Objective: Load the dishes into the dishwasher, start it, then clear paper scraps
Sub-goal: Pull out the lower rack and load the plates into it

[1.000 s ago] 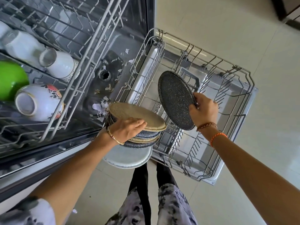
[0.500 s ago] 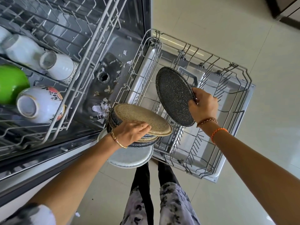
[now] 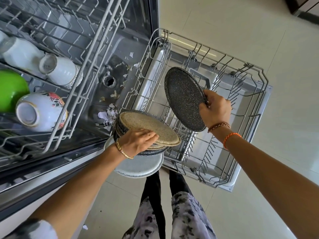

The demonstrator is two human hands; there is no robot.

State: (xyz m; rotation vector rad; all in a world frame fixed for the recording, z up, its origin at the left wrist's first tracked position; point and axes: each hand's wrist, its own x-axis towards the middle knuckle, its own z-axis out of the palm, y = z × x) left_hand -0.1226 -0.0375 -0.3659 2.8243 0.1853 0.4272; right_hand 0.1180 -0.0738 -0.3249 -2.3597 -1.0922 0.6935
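Observation:
My right hand [image 3: 214, 109] grips the edge of a dark speckled plate [image 3: 183, 99], held on edge above the pulled-out lower rack [image 3: 248, 107] of the open dishwasher. My left hand [image 3: 138, 140] holds a stack of plates [image 3: 146, 128] with a beige speckled one on top and a pale larger plate [image 3: 138, 166] at the bottom, fingers lying over the top plate. Torn paper scraps [image 3: 108, 114] lie on the dishwasher's floor near the drain [image 3: 109, 81].
The upper rack [image 3: 82, 49] at the left holds white cups [image 3: 60, 69], a flowered cup [image 3: 41, 111] and a green bowl [image 3: 10, 88]. The lower rack holds no dishes that I can see. Pale floor tiles [image 3: 224, 23] surround the dishwasher's open door.
My right hand has carried the dark plate slightly left and up over the lower rack. The stack in my left hand has shifted a little to the right.

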